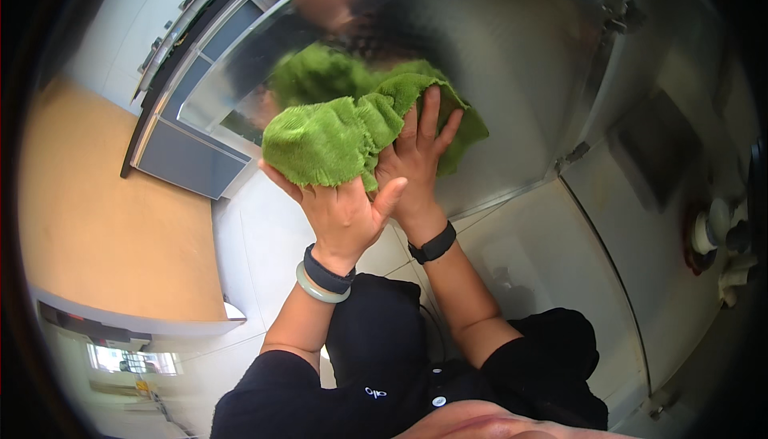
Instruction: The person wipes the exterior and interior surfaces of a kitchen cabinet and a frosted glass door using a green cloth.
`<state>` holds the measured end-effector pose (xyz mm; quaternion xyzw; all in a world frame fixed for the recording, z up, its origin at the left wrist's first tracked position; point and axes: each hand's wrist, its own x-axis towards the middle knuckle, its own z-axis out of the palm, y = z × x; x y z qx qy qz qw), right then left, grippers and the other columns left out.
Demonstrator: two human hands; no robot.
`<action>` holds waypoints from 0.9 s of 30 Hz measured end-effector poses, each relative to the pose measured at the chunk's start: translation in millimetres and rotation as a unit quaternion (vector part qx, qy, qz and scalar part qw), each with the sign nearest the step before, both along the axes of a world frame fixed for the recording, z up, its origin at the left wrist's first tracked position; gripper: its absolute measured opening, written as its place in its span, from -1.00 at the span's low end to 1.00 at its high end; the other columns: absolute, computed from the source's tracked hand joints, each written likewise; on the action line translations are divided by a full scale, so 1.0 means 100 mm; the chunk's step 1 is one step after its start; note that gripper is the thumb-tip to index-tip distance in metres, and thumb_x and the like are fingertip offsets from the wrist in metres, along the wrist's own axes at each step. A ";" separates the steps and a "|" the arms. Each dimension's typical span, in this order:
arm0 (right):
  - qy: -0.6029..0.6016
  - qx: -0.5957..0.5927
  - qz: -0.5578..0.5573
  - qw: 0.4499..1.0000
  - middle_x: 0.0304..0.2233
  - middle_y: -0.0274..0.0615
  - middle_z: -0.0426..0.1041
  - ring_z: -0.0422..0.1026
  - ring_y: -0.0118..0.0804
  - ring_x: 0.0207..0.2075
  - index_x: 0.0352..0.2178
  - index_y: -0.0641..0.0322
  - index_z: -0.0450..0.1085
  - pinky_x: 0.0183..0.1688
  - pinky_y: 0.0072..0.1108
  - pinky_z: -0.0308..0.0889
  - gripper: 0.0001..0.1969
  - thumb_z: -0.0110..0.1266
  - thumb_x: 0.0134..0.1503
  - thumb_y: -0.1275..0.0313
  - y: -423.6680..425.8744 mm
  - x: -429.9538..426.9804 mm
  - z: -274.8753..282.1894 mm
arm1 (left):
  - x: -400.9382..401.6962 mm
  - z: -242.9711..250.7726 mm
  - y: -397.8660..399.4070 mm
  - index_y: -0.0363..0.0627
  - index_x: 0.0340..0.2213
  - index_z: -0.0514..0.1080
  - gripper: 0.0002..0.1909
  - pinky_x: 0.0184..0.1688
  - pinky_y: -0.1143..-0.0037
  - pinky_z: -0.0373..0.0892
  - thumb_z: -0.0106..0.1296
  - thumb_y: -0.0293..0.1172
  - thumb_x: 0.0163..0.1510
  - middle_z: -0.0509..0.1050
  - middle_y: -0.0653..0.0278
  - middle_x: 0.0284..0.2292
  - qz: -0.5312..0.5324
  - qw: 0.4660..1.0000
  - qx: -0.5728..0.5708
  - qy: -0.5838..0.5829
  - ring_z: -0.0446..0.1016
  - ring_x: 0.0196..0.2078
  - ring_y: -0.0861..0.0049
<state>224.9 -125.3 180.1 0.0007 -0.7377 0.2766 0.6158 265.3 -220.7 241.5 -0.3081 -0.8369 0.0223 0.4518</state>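
A green terry cleaning cloth (321,139) lies bunched against the glossy inner face of an open cabinet door (510,79), and its reflection shows in the panel. My left hand (345,214) has its fingers tucked under the cloth's left fold, the thumb sticking out to the right. Higher up, my right hand (414,151) is spread over the right part of the cloth, fingers pointing up the door. The left fingertips and part of the right palm are hidden.
Metal hinges (573,156) join the door to a cabinet on the right, where blurred items (708,232) stand inside. Grey-fronted cabinets (192,154) with a dark counter edge are at upper left, beside a tan wooden panel (120,211). Pale floor tiles (252,247) lie below.
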 end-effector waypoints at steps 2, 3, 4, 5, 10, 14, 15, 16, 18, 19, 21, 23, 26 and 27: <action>0.019 0.009 0.002 1.000 0.20 -0.07 0.04 -0.11 0.17 0.30 -0.02 -0.04 0.35 0.16 0.28 -0.33 -0.56 -0.02 0.06 0.16 -0.11 -0.03 0.06 | -0.02 0.02 -0.13 -0.31 0.21 -0.02 -0.09 0.25 -0.03 -0.56 -0.37 0.29 0.14 -0.04 -0.05 0.25 0.017 1.000 0.008 0.024 -0.26 0.32 -0.06; 0.021 0.017 0.009 1.000 0.20 -0.07 0.04 -0.11 0.17 0.30 -0.02 -0.04 0.35 0.16 0.28 -0.33 -0.56 -0.02 0.06 0.16 -0.13 -0.03 0.07 | -0.05 -0.01 -0.19 -0.31 0.21 -0.02 -0.09 0.25 -0.03 -0.56 -0.37 0.29 0.14 -0.04 -0.05 0.25 0.024 0.999 0.015 0.025 -0.26 0.32 -0.06; 0.023 0.022 0.010 0.999 0.21 -0.06 0.03 -0.11 0.18 0.30 -0.03 -0.03 0.35 0.16 0.28 -0.34 -0.58 -0.05 0.08 0.16 -0.15 -0.02 0.08 | -0.08 -0.04 -0.25 -0.35 0.20 -0.01 -0.09 0.25 -0.03 -0.56 -0.38 0.29 0.14 -0.03 -0.08 0.24 0.014 0.999 0.037 0.023 -0.25 0.32 -0.07; 0.024 0.027 0.011 0.999 0.22 -0.06 0.02 -0.11 0.19 0.30 -0.04 -0.03 0.35 0.16 0.27 -0.35 -0.59 -0.07 0.09 0.16 -0.18 -0.02 0.11 | -0.10 -0.06 -0.30 -0.38 0.19 0.00 -0.08 0.25 -0.03 -0.56 -0.40 0.29 0.15 -0.02 -0.11 0.23 0.003 0.998 0.059 0.021 -0.24 0.31 -0.09; 0.030 0.039 0.062 0.997 0.34 -0.14 -0.27 -0.27 0.31 0.31 0.20 0.08 0.09 0.18 0.23 -0.45 -0.41 -0.19 0.17 0.10 -0.48 -0.01 0.02 | -0.15 -0.23 -0.51 -0.46 0.12 0.12 -0.09 0.27 0.03 -0.33 -0.50 0.28 0.17 0.09 -0.17 0.18 -0.079 0.985 0.152 -0.014 -0.07 0.26 -0.15; -0.008 0.082 0.090 0.993 0.34 -0.14 -0.24 -0.30 0.29 0.32 0.18 0.04 0.12 0.19 0.21 -0.54 -0.43 -0.22 0.19 0.06 -0.68 0.02 -0.13 | -0.33 -0.39 -0.85 -0.35 0.05 0.25 -0.24 0.17 0.09 0.03 -0.42 0.17 0.20 0.24 -0.11 0.08 -0.237 0.947 0.193 -0.097 0.19 0.11 -0.11; -0.005 0.082 0.104 0.991 0.33 -0.13 -0.20 -0.30 0.29 0.32 0.17 0.02 0.15 0.19 0.20 -0.56 -0.44 -0.21 0.19 0.07 -0.72 0.05 -0.08 | -0.36 -0.38 -0.90 -0.37 0.06 0.23 -0.24 0.17 0.12 0.04 -0.43 0.16 0.21 0.25 -0.12 0.07 -0.281 0.932 0.200 -0.114 0.20 0.10 -0.11; 0.009 0.075 0.103 0.992 0.26 -0.11 -0.05 -0.21 0.29 0.30 0.00 0.02 0.29 0.19 0.21 -0.52 -0.58 -0.15 0.16 0.12 -0.76 0.07 -0.01 | -0.39 -0.37 -0.91 -0.39 0.07 0.21 -0.25 0.16 0.15 0.06 -0.43 0.15 0.21 0.25 -0.13 0.06 -0.324 0.910 0.215 -0.142 0.21 0.10 -0.11; 0.015 0.082 0.086 0.993 0.16 -0.12 0.15 -0.09 0.31 0.27 -0.19 -0.03 0.43 0.19 0.22 -0.46 -0.72 -0.10 0.14 0.18 -0.79 0.08 0.00 | -0.40 -0.33 -0.88 -0.43 0.08 0.16 -0.25 0.16 0.21 0.09 -0.44 0.12 0.23 0.26 -0.15 0.05 -0.373 0.861 0.273 -0.211 0.23 0.08 -0.10; 0.022 0.089 0.093 0.991 0.15 -0.10 0.16 -0.08 0.31 0.27 -0.23 0.03 0.44 0.19 0.23 -0.45 -0.75 -0.05 0.11 0.23 -0.79 0.07 0.00 | -0.33 -0.26 -0.86 -0.47 0.13 0.04 -0.21 0.16 0.25 0.10 -0.44 0.12 0.22 0.25 -0.17 0.06 -0.376 0.828 0.322 -0.264 0.23 0.09 -0.10; 0.045 0.101 0.098 0.989 0.17 -0.07 0.13 -0.08 0.30 0.27 -0.29 0.15 0.43 0.19 0.25 -0.45 -0.80 0.00 0.06 0.34 -0.78 0.03 -0.03 | -0.31 -0.18 -0.84 -0.54 0.18 -0.11 -0.14 0.16 0.29 0.10 -0.41 0.13 0.21 0.23 -0.22 0.07 -0.410 0.766 0.363 -0.336 0.23 0.11 -0.09; 0.075 0.117 0.100 0.985 0.19 -0.04 0.08 -0.09 0.32 0.27 -0.37 0.28 0.42 0.20 0.25 -0.44 -0.85 0.03 0.00 0.45 -0.76 0.02 0.01 | -0.39 -0.12 -0.86 -0.56 0.17 -0.12 -0.13 0.18 0.30 0.08 -0.36 0.11 0.20 0.21 -0.25 0.08 -0.454 0.737 0.347 -0.360 0.21 0.13 -0.09; 0.073 0.142 0.093 0.983 0.21 -0.02 0.04 -0.09 0.35 0.27 -0.31 0.38 0.44 0.22 0.21 -0.35 -0.79 0.04 -0.02 0.52 -0.75 0.08 0.20 | -0.42 0.05 -0.86 -0.55 0.16 -0.05 -0.17 0.19 0.31 0.06 -0.34 0.08 0.20 0.21 -0.25 0.08 -0.506 0.700 0.354 -0.360 0.19 0.15 -0.10; 0.078 0.154 0.091 0.981 0.21 -0.02 0.04 -0.09 0.34 0.27 -0.30 0.38 0.43 0.22 0.21 -0.35 -0.79 0.04 -0.02 0.51 -0.74 0.09 0.25 | -0.42 0.11 -0.87 -0.54 0.15 -0.03 -0.19 0.20 0.31 0.06 -0.33 0.07 0.20 0.21 -0.24 0.09 -0.522 0.684 0.358 -0.363 0.19 0.16 -0.09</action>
